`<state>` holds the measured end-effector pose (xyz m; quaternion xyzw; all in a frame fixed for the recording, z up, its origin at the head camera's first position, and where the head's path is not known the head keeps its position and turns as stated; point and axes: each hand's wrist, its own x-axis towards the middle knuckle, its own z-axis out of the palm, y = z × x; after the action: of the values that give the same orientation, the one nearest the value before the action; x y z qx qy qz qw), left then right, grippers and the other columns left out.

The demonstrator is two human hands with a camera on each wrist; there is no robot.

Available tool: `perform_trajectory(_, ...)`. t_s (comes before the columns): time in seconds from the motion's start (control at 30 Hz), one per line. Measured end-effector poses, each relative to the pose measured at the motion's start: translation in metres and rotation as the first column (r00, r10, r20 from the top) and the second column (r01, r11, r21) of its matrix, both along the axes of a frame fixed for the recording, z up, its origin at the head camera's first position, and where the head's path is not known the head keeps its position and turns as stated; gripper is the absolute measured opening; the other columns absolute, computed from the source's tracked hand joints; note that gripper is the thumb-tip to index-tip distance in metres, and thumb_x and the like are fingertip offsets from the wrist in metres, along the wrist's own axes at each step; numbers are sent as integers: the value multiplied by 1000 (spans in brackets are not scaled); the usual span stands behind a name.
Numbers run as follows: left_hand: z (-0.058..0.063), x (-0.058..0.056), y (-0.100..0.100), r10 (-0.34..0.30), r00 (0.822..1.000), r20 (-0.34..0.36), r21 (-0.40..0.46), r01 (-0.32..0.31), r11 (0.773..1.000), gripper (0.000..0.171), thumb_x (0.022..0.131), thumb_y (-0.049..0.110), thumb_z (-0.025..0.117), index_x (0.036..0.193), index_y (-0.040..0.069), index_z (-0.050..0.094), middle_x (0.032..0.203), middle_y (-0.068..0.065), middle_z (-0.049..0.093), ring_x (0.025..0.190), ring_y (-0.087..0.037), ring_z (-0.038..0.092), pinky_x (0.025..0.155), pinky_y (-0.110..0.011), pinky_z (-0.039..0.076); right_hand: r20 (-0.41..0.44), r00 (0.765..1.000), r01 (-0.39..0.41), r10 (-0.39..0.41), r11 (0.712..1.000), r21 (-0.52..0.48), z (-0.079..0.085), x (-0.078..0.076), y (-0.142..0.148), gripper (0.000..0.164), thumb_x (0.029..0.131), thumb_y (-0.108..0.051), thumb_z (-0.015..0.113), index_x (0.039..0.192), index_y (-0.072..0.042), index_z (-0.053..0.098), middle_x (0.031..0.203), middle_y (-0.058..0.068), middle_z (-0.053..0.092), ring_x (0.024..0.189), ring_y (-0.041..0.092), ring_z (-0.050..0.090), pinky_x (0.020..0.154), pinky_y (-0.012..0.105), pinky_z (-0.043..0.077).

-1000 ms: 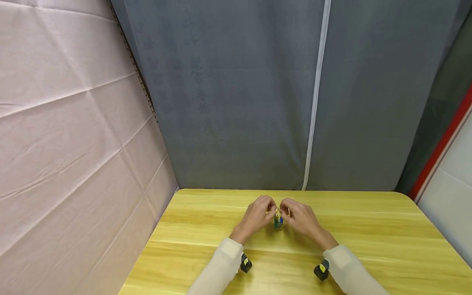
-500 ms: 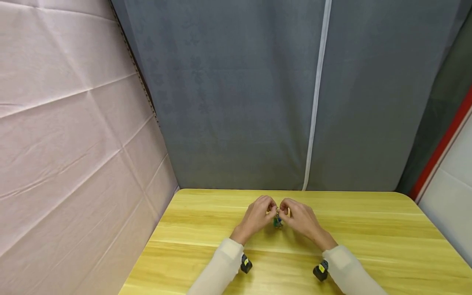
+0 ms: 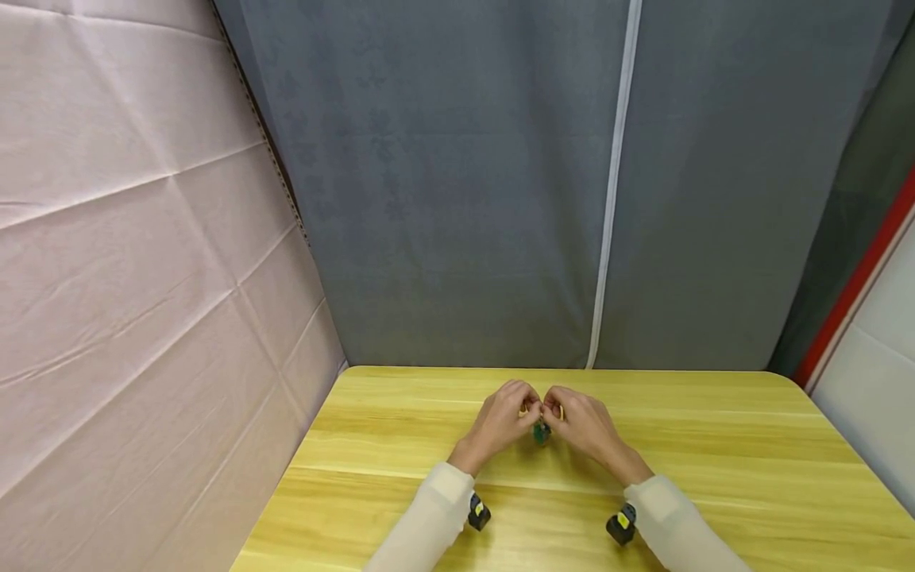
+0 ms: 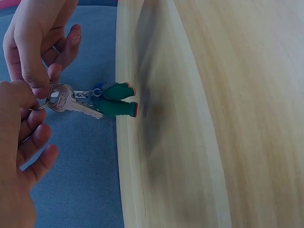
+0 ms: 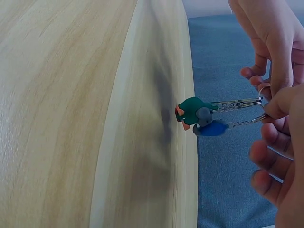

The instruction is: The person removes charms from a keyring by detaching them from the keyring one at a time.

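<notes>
In the head view, my left hand (image 3: 500, 419) and right hand (image 3: 582, 421) meet fingertip to fingertip above the table. My left hand pinches a key ring (image 5: 264, 86) with keys (image 4: 61, 98) and a green figure charm (image 4: 116, 107) hanging from it on a chain. Between right thumb and finger is a smaller ring (image 5: 259, 118), whose chain carries a blue and grey figure charm (image 5: 213, 128). The two charms hang side by side, touching or nearly so in the right wrist view. Fingertips partly hide both rings; whether the rings are linked I cannot tell.
A wood-grain table (image 3: 400, 453) lies beneath the hands. Behind it hangs a grey curtain (image 3: 457, 199) with a white strip (image 3: 611, 199). A pale cloth wall (image 3: 157, 278) stands at the left, and a red-edged white panel (image 3: 879, 342) at the right.
The fingertips have drawn closer together, my left hand shifting slightly right. The blue charm, separate from the green one a second ago, now hangs close against it.
</notes>
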<state>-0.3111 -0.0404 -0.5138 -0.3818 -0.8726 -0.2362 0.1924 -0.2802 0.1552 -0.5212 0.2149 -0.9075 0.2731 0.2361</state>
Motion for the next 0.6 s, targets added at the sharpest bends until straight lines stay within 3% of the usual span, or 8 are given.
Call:
perform_trajectory(0.23, 1, 1, 0, 21, 999, -41, -23, -22, 999, 5, 102, 14, 70, 96, 16, 70, 94, 4, 70, 84, -5, 62, 71, -9, 48, -15, 1000, -8, 8, 1000, 6, 0, 0, -2, 20, 93, -12, 77, 83, -21, 62, 73, -13, 52, 60, 0, 40, 54, 20, 35)
perform_trajectory(0.4, 0, 1, 1, 36, 995, -95, -41, -40, 998, 6, 101, 12, 70, 95, 16, 70, 91, 5, 70, 82, -5, 62, 70, -10, 48, -21, 1000, -16, 16, 1000, 0, 1, 0, -2, 22, 94, -10, 75, 82, -21, 61, 72, -13, 50, 60, -1, 40, 54, 20, 35)
perform_trajectory(0.6, 0, 0, -1, 44, 993, -112, -42, -49, 998, 7, 101, 12, 70, 95, 16, 70, 90, 5, 70, 81, -5, 62, 69, -10, 48, -38, 999, -33, 32, 999, -14, 1, 1, -2, 24, 90, -6, 76, 81, -22, 60, 71, -13, 47, 61, 0, 39, 55, 20, 34)
